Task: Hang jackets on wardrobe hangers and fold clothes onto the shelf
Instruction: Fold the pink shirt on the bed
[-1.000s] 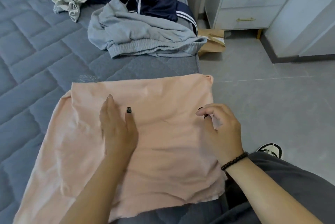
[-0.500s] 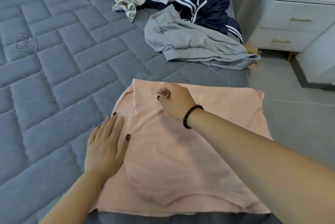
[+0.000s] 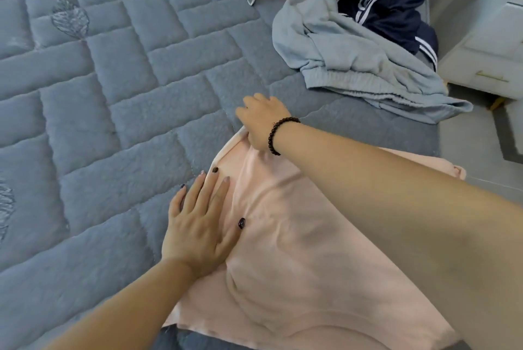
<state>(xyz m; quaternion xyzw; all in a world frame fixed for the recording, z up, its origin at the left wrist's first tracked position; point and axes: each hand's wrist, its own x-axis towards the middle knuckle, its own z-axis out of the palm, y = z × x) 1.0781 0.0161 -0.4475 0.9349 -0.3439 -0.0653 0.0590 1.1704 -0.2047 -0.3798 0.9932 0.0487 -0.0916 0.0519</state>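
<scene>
No text, label or number can be read, as far as the blurry view shows

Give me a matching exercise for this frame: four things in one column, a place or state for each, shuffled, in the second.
Things:
1. left hand
2. right hand
3. grey sweatpants
4. navy jacket

Places or states:
A. crumpled at the far end of the bed, white stripes showing
B. grips the far left corner of the peach garment
C. lies in a heap, partly over the navy one
D. rests flat on the peach garment's left edge

Pairs: 1-D, 2-B, 3-C, 4-A
</scene>
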